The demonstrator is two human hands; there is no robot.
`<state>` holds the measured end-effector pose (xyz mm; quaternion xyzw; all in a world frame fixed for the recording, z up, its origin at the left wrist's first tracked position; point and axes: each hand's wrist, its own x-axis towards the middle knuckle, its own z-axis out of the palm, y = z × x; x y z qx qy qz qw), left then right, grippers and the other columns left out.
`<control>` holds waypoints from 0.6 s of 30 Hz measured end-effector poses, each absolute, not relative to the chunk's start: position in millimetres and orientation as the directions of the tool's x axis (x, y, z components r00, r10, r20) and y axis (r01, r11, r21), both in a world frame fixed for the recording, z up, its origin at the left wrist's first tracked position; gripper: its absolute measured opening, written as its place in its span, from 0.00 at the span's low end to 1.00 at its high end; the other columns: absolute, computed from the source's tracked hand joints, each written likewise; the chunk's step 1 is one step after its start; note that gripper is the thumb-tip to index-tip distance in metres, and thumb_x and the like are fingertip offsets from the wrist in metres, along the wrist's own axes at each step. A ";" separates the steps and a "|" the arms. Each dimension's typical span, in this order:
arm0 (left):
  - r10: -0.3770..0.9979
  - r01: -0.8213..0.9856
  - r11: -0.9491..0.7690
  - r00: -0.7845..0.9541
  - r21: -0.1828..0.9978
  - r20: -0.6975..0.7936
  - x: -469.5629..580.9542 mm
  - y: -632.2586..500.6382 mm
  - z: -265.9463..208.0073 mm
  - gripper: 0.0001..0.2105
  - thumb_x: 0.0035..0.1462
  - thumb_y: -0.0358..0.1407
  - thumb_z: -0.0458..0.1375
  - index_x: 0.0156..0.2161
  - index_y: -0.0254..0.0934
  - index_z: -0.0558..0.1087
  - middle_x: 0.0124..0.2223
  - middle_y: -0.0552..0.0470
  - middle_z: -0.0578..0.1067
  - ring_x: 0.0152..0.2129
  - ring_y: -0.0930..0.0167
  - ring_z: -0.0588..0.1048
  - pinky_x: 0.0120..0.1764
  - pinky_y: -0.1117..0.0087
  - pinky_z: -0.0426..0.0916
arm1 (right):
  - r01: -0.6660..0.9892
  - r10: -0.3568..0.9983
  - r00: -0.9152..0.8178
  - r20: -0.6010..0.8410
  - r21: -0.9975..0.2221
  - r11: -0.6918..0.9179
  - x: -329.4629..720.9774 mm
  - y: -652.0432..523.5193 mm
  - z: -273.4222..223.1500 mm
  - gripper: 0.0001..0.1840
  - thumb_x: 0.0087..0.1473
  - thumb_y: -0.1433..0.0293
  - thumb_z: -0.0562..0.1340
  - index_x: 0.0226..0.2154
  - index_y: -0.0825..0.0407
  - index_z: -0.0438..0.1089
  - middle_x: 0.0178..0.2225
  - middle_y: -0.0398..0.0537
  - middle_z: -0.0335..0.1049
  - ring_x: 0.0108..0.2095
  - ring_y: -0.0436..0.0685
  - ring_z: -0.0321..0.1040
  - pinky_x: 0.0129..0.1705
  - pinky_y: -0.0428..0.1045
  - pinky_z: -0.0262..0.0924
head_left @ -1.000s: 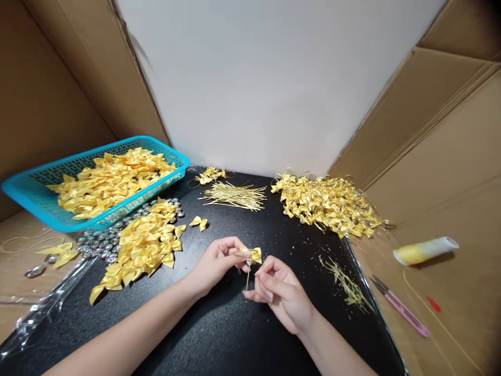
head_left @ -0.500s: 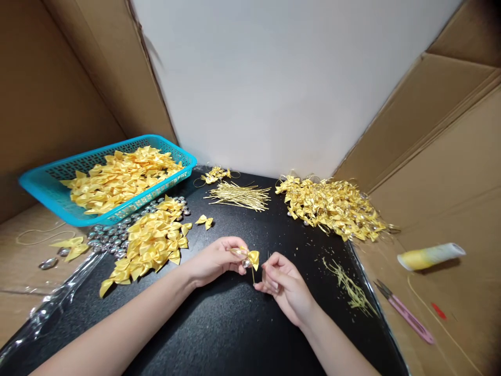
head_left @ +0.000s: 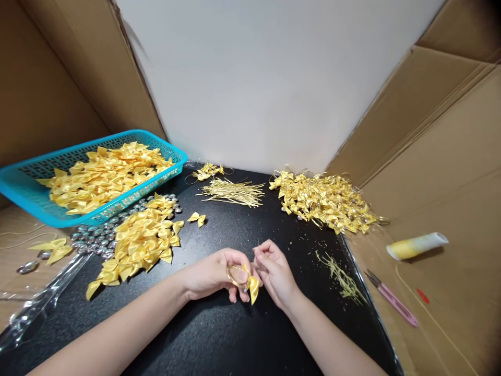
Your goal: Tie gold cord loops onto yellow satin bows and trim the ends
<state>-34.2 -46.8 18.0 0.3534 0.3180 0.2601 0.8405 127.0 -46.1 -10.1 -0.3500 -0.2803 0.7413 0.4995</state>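
Note:
In the middle of the head view, my left hand (head_left: 227, 274) is closed on a yellow ribbon bow (head_left: 253, 290). A loop of gold cord (head_left: 230, 277) stands out from the bow on the left, and a bit of something silvery shows beside the knot. My right hand (head_left: 274, 269) is pinched shut right beside the bow, its fingertips close to those of my left hand. A very thin tip sticks up above the right fingers, too fine to name. Left of my hands lies a heap of loose yellow bows (head_left: 143, 235), with one single bow (head_left: 197, 218) apart from it.
A blue basket (head_left: 178, 162) of bows stands at the left, silver beads (head_left: 92, 237) beside it. Farther back lie gold cords (head_left: 235, 192) and a pile of corded bows (head_left: 324, 201). On the right are cord scraps (head_left: 342, 279), pink-handled snips (head_left: 393, 303) and a yellow-white tube (head_left: 417, 245).
The bow has turned and now points downward, with its cord loop opened out on the left. My right hand has come up against the left fingers. The whole view has shifted slightly.

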 end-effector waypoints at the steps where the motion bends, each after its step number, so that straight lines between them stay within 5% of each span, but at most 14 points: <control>1: 0.650 -0.182 0.611 0.671 0.770 -0.357 -33.4 -47.6 18.2 0.16 0.39 0.41 0.72 0.26 0.31 0.73 0.27 0.48 0.78 0.19 0.72 0.76 0.19 0.78 0.66 | -0.539 0.945 -0.235 -0.229 -0.778 -0.323 127.1 -44.6 -11.2 0.19 0.39 0.61 0.74 0.24 0.52 0.64 0.15 0.30 0.55 0.16 0.42 0.53 0.24 0.41 0.56; 11: 0.789 -0.207 0.517 0.492 0.831 -0.368 -25.8 -44.3 20.3 0.12 0.41 0.38 0.71 0.24 0.32 0.76 0.25 0.51 0.77 0.22 0.75 0.72 0.29 0.76 0.65 | -0.394 0.993 0.093 -0.069 -0.919 -0.027 145.7 -28.7 -7.3 0.18 0.42 0.58 0.71 0.26 0.52 0.66 0.19 0.33 0.59 0.21 0.45 0.60 0.30 0.44 0.58; 18: 0.759 -0.210 0.515 0.562 0.831 -0.329 -23.1 -47.0 21.9 0.09 0.43 0.36 0.70 0.24 0.31 0.77 0.26 0.51 0.76 0.22 0.77 0.70 0.29 0.76 0.63 | -0.274 0.990 0.138 0.035 -0.959 0.072 150.6 -25.1 -8.5 0.15 0.46 0.58 0.68 0.27 0.51 0.67 0.23 0.36 0.62 0.24 0.47 0.63 0.31 0.46 0.59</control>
